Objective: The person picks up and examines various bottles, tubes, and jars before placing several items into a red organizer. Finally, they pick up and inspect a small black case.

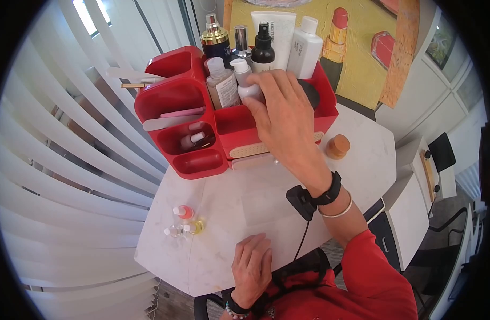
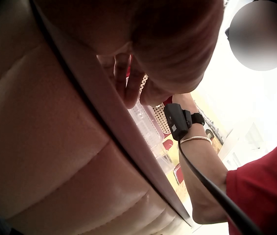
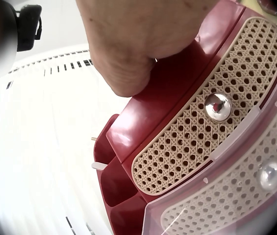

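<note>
My right hand [image 1: 287,109] reaches over the front of a red organizer [image 1: 194,166], its thumb and fingers around a white pump bottle [image 1: 249,95]. Part of that bottle is hidden behind the fingers. Just left of it stands a clear bottle of beige liquid [image 1: 223,92]. From the right wrist view, the hand bends down behind the organizer's woven-pattern drawer front [image 3: 187,139], and the fingertips are out of sight. Down at the near table edge, my left hand [image 1: 252,264] rests with loosely bent fingers and holds nothing.
Behind the pump bottle stand a black spray bottle [image 1: 263,50], a white tube [image 1: 277,32] and a white bottle [image 1: 304,48]. Three small bottles [image 1: 184,212] sit at the table's left. An orange-brown jar [image 1: 338,146] stands right of the organizer. Blinds [image 1: 69,213] hang left.
</note>
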Available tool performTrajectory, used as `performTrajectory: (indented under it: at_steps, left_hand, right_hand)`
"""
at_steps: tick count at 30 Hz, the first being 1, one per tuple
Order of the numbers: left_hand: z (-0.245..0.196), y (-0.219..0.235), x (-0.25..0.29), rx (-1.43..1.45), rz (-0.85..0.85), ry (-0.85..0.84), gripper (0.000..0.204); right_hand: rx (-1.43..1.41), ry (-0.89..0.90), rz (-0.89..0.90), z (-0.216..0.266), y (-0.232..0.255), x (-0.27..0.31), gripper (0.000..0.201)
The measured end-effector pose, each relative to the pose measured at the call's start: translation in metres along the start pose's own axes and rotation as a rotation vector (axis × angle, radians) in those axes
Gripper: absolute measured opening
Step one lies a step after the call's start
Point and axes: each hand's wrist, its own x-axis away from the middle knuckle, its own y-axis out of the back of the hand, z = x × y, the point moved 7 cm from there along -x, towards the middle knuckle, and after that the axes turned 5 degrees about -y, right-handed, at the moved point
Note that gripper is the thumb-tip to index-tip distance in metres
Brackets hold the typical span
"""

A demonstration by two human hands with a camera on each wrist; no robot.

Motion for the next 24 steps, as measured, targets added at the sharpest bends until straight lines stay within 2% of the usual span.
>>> performTrajectory:
  at_steps: [9, 24]
  left_hand:
    - [-0.001, -0.0001, -0.0008, -0.004, 0.003, -0.01, 0.03]
    - [-0.0019, -0.0014, -0.0008, -0.004, 0.007, -0.017, 0.03]
  right_hand:
    - [0.002, 0.031, -0.013, 0.0034, 0.0035, 0.0004, 0.043]
    - [0.001, 0.034, -0.026, 0.0033, 0.0037, 0.0029, 0.049]
